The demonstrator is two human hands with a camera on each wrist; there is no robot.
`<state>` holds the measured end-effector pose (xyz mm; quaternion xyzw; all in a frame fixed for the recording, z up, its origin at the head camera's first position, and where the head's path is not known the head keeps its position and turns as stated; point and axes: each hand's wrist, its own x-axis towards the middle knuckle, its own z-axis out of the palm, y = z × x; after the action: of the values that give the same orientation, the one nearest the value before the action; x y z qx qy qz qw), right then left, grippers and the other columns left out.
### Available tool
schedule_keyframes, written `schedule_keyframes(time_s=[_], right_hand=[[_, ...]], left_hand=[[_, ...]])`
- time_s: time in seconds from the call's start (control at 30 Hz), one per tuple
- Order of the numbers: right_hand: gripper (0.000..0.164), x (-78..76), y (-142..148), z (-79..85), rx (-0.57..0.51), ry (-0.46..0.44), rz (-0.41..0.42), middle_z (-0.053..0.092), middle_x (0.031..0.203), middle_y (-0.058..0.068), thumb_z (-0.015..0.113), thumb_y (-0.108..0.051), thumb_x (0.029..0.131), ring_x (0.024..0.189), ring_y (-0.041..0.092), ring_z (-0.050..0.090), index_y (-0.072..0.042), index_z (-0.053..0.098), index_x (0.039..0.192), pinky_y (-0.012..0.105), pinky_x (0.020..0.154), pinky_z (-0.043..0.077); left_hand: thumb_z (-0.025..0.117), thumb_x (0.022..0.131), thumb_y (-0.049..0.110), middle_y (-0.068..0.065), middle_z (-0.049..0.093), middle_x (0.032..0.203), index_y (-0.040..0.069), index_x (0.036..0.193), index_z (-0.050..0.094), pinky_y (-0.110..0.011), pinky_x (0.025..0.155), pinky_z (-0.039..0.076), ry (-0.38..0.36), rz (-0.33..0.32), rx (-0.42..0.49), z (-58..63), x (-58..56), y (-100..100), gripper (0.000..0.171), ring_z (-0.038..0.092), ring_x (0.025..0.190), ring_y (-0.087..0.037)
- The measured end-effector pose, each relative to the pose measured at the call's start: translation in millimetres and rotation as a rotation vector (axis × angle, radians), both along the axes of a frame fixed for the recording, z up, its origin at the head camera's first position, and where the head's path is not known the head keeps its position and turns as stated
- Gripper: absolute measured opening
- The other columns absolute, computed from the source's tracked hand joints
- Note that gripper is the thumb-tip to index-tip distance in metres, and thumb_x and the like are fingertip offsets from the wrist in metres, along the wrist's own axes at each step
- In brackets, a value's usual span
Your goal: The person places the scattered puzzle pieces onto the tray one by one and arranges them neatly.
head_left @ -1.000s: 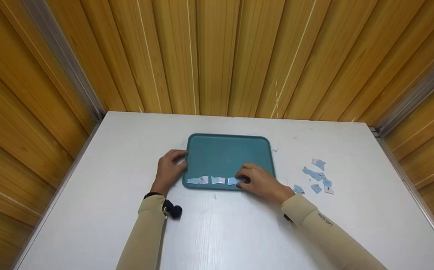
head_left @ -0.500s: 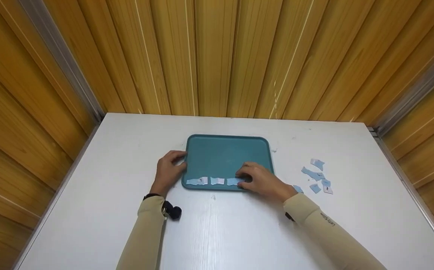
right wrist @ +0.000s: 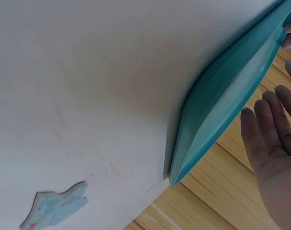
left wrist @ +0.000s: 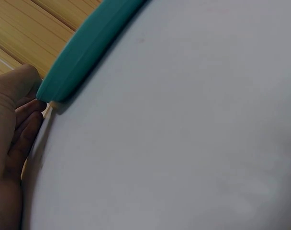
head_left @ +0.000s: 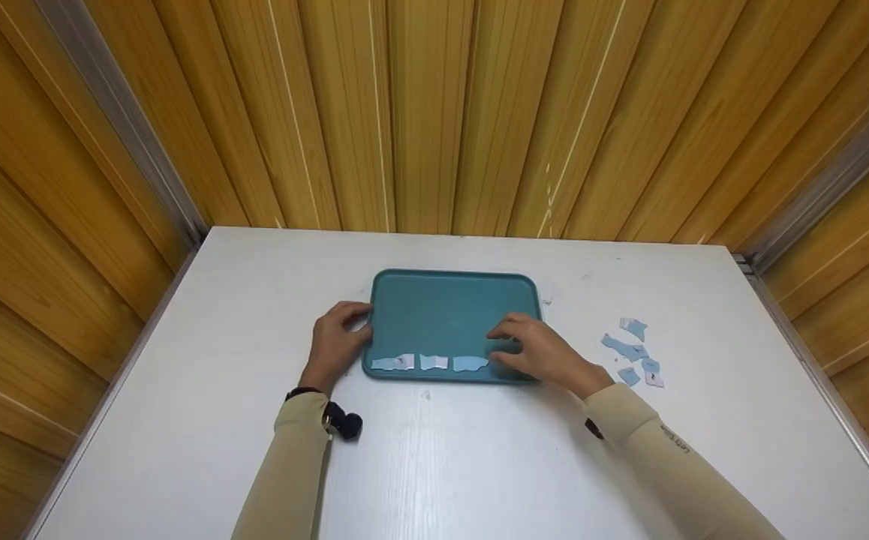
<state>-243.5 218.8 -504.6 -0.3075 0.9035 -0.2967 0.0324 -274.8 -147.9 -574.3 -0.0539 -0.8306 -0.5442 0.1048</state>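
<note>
A teal tray (head_left: 453, 315) lies on the white table. My left hand (head_left: 335, 341) holds its left rim, with thumb and fingertips at the edge; in the left wrist view the tray corner (left wrist: 64, 81) sits against them. Along the tray's front edge lie three ragged light-blue and white paper pieces: a left one (head_left: 393, 362), a middle one (head_left: 434, 362) and a right one (head_left: 470, 364). Just beside the right piece, my right hand (head_left: 543, 352) hovers with thumb and fingers spread apart and nothing between them. Its fingers look straight in the right wrist view.
Several more torn pieces (head_left: 623, 346) lie loose on the table (head_left: 434, 465) right of the tray. One ragged piece (right wrist: 57, 206) shows close up in the right wrist view. Yellow wood-look walls (head_left: 434, 112) enclose the back and sides.
My right hand has let go of the right paper piece and moved a little right, its fingers spreading. The piece stays on the tray. My left hand keeps its place.
</note>
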Motion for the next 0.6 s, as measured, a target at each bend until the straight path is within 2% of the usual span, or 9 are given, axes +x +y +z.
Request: schedule_keyframes(time_s=[0.23,0.6], right_hand=[[0.032,0.3,14.0,2.4,-0.034,-0.011,-0.027,0.065,0.116,0.016,0.081,-0.012,0.095,0.11,0.036,0.067,0.001,0.074,0.123,0.053,0.097,0.06],[0.033,1.8,36.1,7.2,-0.048,-0.018,-0.084,0.067,0.117,0.017,0.082,-0.009,0.094,0.111,0.037,0.067,0.002,0.073,0.124,0.054,0.096,0.06]], left_hand=[[0.075,0.091,-0.001,-0.004,0.071,0.124,0.005,0.125,0.076,-0.035,0.112,0.05,-0.011,0.001,0.002,1.2,0.3,0.5,0.034,0.064,0.125,-0.022],[0.076,0.092,-0.001,-0.005,0.07,0.125,0.005,0.125,0.076,-0.036,0.113,0.049,-0.031,0.003,0.037,0.0,0.2,0.8,0.034,0.064,0.125,-0.021]])
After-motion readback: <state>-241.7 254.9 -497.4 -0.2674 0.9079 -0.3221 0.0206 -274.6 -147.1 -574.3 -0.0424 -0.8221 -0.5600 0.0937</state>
